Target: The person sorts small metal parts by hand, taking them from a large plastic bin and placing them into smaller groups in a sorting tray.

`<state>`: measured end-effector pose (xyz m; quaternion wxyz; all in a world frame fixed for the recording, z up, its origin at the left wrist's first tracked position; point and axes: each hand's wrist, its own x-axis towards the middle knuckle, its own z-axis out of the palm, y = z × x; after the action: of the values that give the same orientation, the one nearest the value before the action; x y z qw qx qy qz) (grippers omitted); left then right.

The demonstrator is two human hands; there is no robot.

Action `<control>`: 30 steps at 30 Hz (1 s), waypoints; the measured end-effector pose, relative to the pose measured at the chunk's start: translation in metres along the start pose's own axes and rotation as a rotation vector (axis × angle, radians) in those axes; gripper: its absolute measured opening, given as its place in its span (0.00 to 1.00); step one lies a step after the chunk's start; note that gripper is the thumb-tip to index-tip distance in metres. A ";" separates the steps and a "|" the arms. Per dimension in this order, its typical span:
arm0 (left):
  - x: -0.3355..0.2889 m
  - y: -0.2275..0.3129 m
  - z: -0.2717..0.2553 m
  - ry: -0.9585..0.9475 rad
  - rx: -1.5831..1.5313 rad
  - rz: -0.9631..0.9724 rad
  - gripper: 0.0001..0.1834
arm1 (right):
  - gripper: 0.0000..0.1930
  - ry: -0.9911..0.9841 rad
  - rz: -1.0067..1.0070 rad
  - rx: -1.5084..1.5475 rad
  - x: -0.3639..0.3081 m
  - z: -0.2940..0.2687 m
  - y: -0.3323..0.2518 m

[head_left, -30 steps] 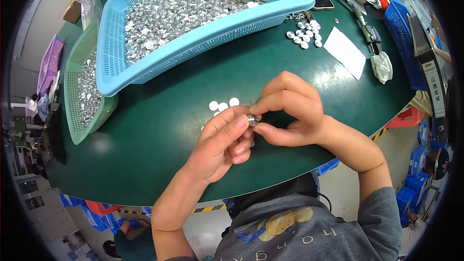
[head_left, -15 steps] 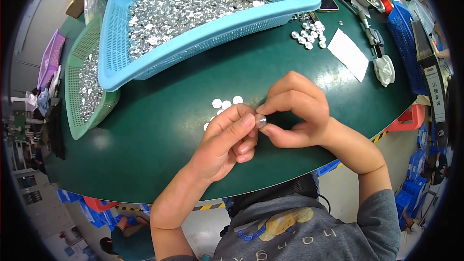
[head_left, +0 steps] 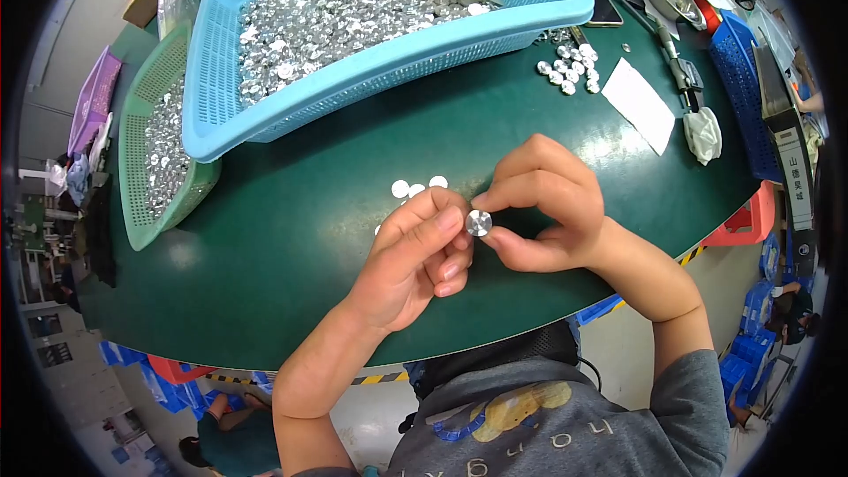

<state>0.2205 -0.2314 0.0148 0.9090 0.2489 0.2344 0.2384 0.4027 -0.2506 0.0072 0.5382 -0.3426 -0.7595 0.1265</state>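
small silver disc (head_left: pixel 478 223) now turned face-up between both hands, fingertips shifted apart around it

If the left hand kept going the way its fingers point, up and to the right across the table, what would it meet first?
Likely the right hand: the left hand fingertips already meet it at the small silver disc pinched between them. Depth is hard to judge.

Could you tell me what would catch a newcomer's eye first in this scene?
Probably the big light-blue basket heaped with shiny metal discs, at the far side of the green table. Then, nearer, the left hand and right hand meeting around one small silver disc.
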 end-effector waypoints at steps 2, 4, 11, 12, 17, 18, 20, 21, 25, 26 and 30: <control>0.000 0.000 0.000 0.000 0.016 0.018 0.09 | 0.11 0.000 -0.005 -0.012 0.000 0.004 0.001; 0.001 0.000 0.000 0.090 0.158 0.050 0.08 | 0.10 -0.003 0.004 -0.020 -0.002 0.006 0.001; 0.005 0.023 -0.017 0.303 -0.036 0.265 0.05 | 0.12 -0.436 0.164 -0.104 -0.007 0.002 0.002; 0.005 0.022 -0.018 0.309 -0.041 0.266 0.05 | 0.12 -0.441 0.165 -0.098 -0.007 0.005 -0.001; 0.006 0.017 -0.016 0.263 0.011 0.219 0.07 | 0.12 -0.489 0.110 -0.193 -0.009 0.008 -0.003; 0.006 0.017 -0.015 0.252 0.034 0.206 0.07 | 0.12 -0.492 0.107 -0.178 -0.009 0.007 -0.002; 0.003 0.017 -0.013 0.201 0.077 0.147 0.08 | 0.12 -0.365 0.101 -0.108 -0.007 0.007 -0.002; 0.003 0.017 -0.012 0.154 0.119 0.089 0.09 | 0.12 -0.239 0.093 -0.036 -0.006 0.006 -0.001; 0.000 0.013 0.003 0.129 0.181 -0.170 0.12 | 0.12 -0.078 0.049 0.007 -0.001 0.000 -0.002; 0.001 0.012 0.002 0.122 0.184 -0.169 0.12 | 0.11 -0.065 0.037 0.006 -0.001 -0.002 -0.001; -0.001 0.011 -0.001 0.013 0.146 -0.172 0.12 | 0.11 -0.036 0.011 0.009 0.002 -0.001 -0.003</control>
<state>0.2163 -0.2231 0.0208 0.9040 0.2919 0.2776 0.1432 0.4018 -0.2516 0.0112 0.5252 -0.3420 -0.7667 0.1391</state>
